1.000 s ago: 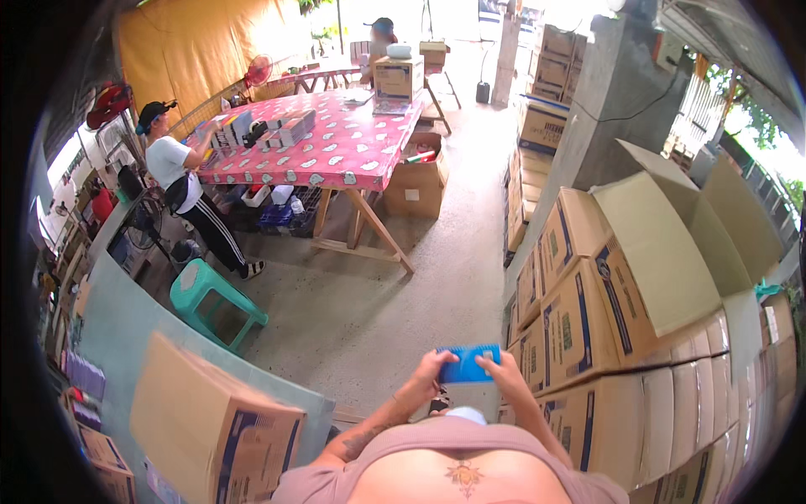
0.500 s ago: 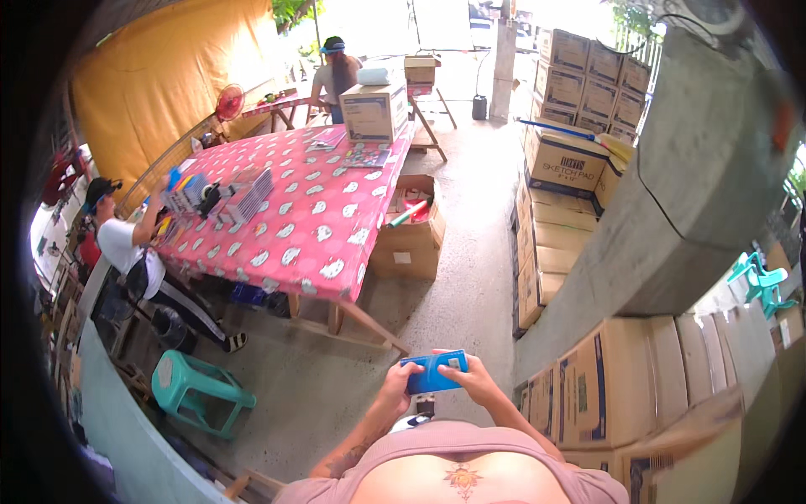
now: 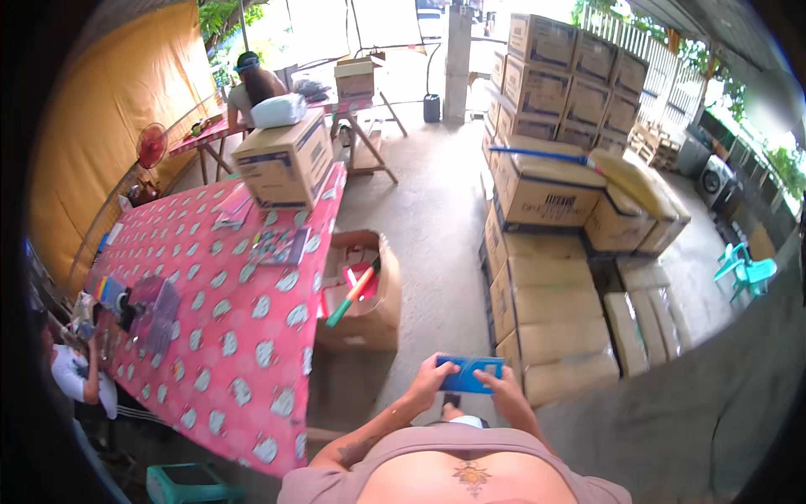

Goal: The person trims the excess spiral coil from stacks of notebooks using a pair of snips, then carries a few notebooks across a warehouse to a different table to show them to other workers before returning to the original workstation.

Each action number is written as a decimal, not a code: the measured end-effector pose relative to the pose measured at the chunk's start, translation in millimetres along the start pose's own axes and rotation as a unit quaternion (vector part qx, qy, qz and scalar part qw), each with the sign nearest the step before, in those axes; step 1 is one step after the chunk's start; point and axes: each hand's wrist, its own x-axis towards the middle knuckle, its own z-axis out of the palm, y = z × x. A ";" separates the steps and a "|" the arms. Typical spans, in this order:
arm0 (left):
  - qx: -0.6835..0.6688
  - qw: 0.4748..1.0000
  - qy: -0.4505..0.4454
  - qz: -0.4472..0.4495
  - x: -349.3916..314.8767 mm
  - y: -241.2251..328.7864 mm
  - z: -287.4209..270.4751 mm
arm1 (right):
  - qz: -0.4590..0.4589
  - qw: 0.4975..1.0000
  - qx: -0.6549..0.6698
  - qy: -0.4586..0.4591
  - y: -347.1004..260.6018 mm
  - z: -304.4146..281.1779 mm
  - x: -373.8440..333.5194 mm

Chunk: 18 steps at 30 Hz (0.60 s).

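Low in front of me, a flat blue rectangular packet [image 3: 473, 376] is held level between both hands. My left hand [image 3: 427, 380] is closed on its left end, thumb lying across the top. At the other end my right hand [image 3: 509, 393] grips it the same way, with the thumb on the face. Its exact kind cannot be told; a small pale patch shows near the right corner. The fingers underneath are hidden.
To my left stands a table with a pink patterned cover [image 3: 227, 294], bearing a carton [image 3: 290, 160]. An open carton [image 3: 361, 311] sits beside it. Stacked boxes [image 3: 554, 311] line the right side. A person [image 3: 80, 374] works at the table's left; a teal stool [image 3: 189, 483] is near.
I have moved forward along the aisle, past the pillar on the right. The table, open carton and box stacks now appear closer. Both hands keep hold of the blue packet.
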 end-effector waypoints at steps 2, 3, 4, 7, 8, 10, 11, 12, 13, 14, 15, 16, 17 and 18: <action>-0.055 0.997 0.030 -0.043 54.2 21.5 -0.5 | 0.022 0.998 -0.048 -0.037 -26.2 -13.6 69.4; -0.080 0.994 0.052 -0.062 79.0 38.6 -2.4 | 0.024 0.995 -0.082 -0.055 -43.1 -18.1 107.6; -0.074 0.996 0.050 -0.030 111.8 56.7 -3.6 | 0.025 0.990 -0.116 -0.075 -61.0 -22.6 147.9; -0.038 0.996 0.060 0.048 194.3 110.9 -26.1 | 0.016 0.979 -0.119 -0.163 -117.7 -6.4 267.6; -0.023 0.993 0.085 0.079 212.9 150.6 -21.1 | 0.004 0.974 -0.132 -0.183 -129.6 -5.5 307.5; -0.013 0.978 0.127 0.167 268.3 183.3 -45.0 | -0.016 0.965 -0.118 -0.232 -149.9 14.0 378.6; -0.061 0.974 0.145 0.162 291.9 201.9 -48.0 | -0.032 0.960 -0.110 -0.255 -158.3 23.5 416.7; -0.103 0.968 0.163 0.160 309.5 227.8 -49.4 | -0.030 0.959 -0.109 -0.261 -160.7 32.3 454.7; -0.144 0.961 0.177 0.157 335.5 249.7 -53.1 | -0.028 0.958 -0.107 -0.265 -158.6 38.1 490.6; -0.162 0.950 0.204 0.174 364.2 259.6 -68.9 | -0.031 0.955 -0.102 -0.278 -159.2 52.3 527.1; -0.160 0.949 0.214 0.167 396.5 267.1 -87.0 | -0.019 0.960 -0.086 -0.266 -162.5 65.4 553.2; -0.157 0.949 0.222 0.160 431.7 278.5 -106.5 | -0.014 0.963 -0.066 -0.262 -164.1 73.6 586.9; -0.143 0.957 0.208 0.144 462.0 300.8 -117.1 | -0.004 0.967 -0.050 -0.252 -172.3 78.7 617.2; -0.128 0.964 0.194 0.127 493.2 325.0 -128.5 | 0.005 0.970 -0.034 -0.240 -182.2 83.6 649.7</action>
